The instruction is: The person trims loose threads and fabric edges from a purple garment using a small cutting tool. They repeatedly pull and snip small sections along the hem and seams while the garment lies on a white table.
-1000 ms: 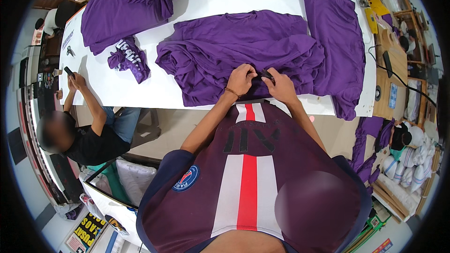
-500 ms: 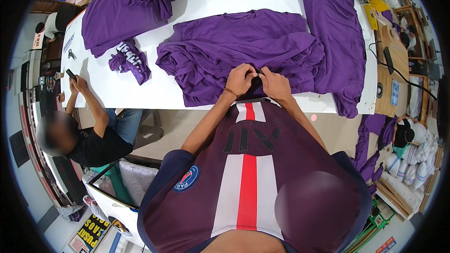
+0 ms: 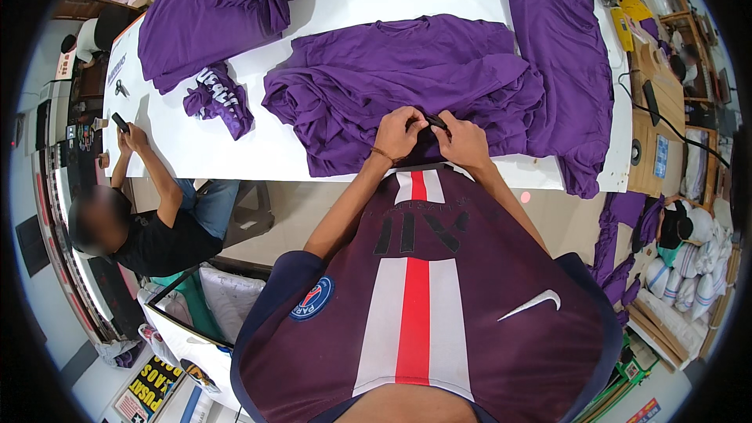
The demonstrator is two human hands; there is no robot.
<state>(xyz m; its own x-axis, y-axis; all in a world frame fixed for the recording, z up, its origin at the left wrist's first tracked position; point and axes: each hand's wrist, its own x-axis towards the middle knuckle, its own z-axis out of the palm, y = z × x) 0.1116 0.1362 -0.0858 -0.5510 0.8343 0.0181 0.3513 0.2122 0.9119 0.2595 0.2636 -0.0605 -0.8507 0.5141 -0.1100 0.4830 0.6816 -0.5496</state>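
A purple T-shirt (image 3: 415,66) lies rumpled on the white table (image 3: 258,158), its collar toward the far side. At its near edge my left hand (image 3: 398,133) is closed in a pinch; whatever sits between its fingertips is too small to make out. Close beside it, my right hand (image 3: 465,142) is closed on a small black tool (image 3: 435,121), whose exact kind does not show. The tool's tip points toward the left fingertips, just over the purple cloth.
Folded purple garments (image 3: 560,70) lie at the right, overlapping the shirt's side. More purple cloth (image 3: 215,23) is heaped at the far left, near a small printed purple piece (image 3: 218,102) and scissors (image 3: 120,88). A seated person (image 3: 168,223) at the left holds a phone (image 3: 120,122).
The black tool shows more plainly between my hands, and my fingertips have shifted slightly. The shirt and other cloths stay in place.
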